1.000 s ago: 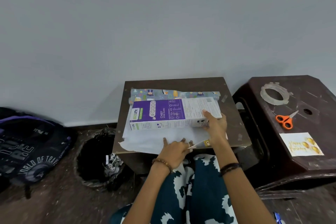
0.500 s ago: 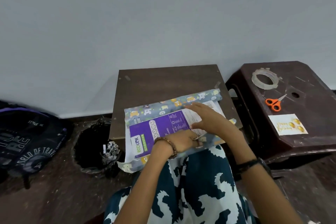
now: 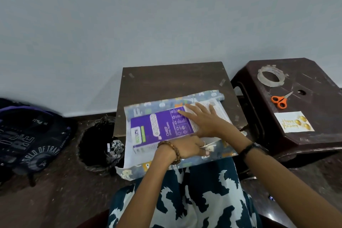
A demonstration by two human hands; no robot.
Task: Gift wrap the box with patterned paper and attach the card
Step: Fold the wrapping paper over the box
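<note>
A purple and white box (image 3: 157,129) lies flat on a sheet of blue-grey patterned paper (image 3: 192,100) at the near edge of a small brown table (image 3: 174,79). My right hand (image 3: 205,118) rests flat on the box's right half, fingers spread. My left hand (image 3: 187,147) pinches the paper's near edge at the box's front side, where the paper (image 3: 135,170) overhangs the table toward my lap. A white card (image 3: 294,122) with gold lettering lies on the dark stool to the right.
On the dark plastic stool (image 3: 318,140) at the right lie a roll of clear tape (image 3: 271,78) and orange scissors (image 3: 280,99). A black-lined bin (image 3: 96,142) stands left of the table, with a dark backpack (image 3: 27,135) further left. A wall is behind.
The box and paper have slid toward me to the table's near edge and turned slightly. My right hand moved onto the box top; my left hand took hold of the paper's near edge.
</note>
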